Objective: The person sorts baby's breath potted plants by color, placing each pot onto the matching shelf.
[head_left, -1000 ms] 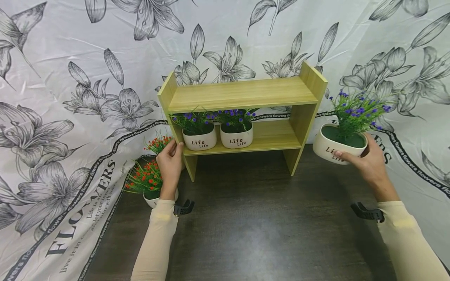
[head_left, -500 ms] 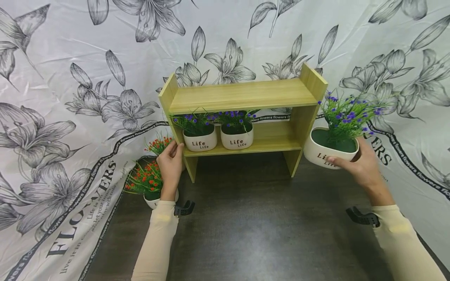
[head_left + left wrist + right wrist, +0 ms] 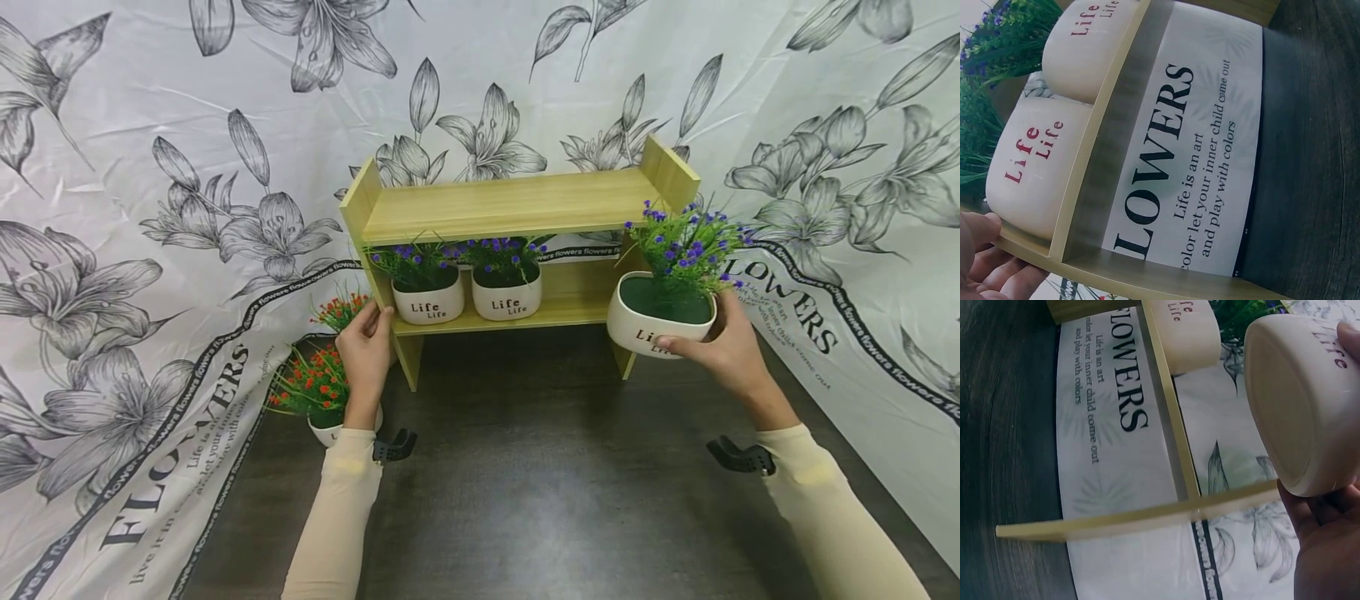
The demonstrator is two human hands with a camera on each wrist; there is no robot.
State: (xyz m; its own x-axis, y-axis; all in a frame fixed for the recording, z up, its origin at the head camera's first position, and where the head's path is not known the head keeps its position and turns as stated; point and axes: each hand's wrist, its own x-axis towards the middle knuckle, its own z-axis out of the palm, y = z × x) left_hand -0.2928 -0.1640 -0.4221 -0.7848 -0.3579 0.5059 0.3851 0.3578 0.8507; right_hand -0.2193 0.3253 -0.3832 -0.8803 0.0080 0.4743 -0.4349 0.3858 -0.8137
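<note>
My right hand [image 3: 731, 358] grips a white oval flowerpot [image 3: 660, 329] of artificial purple flowers, thumb on its lettered front. It is held up before the right end of a wooden two-tier shelf [image 3: 517, 196]. In the right wrist view, the pot's underside [image 3: 1282, 406] shows, off any surface. My left hand [image 3: 365, 354] holds the shelf's left side panel; the left wrist view has the thumb [image 3: 985, 226] at the panel's front edge and the other fingers outside it. Two similar purple-flowered pots, one left [image 3: 427, 304] and one right [image 3: 506, 298], stand on the lower tier's left half.
Red-flowered potted plants stand left of the shelf, one nearer [image 3: 322, 379] and one farther [image 3: 339, 310], partly hidden by my left hand. The dark table [image 3: 517, 467] stretches in front. A white cloth [image 3: 225, 67] printed with flowers hangs behind and along both sides.
My right hand has carried the purple-flowered pot leftward, from beside the shelf to in front of its right end. The left hand has kept its place on the side panel.
</note>
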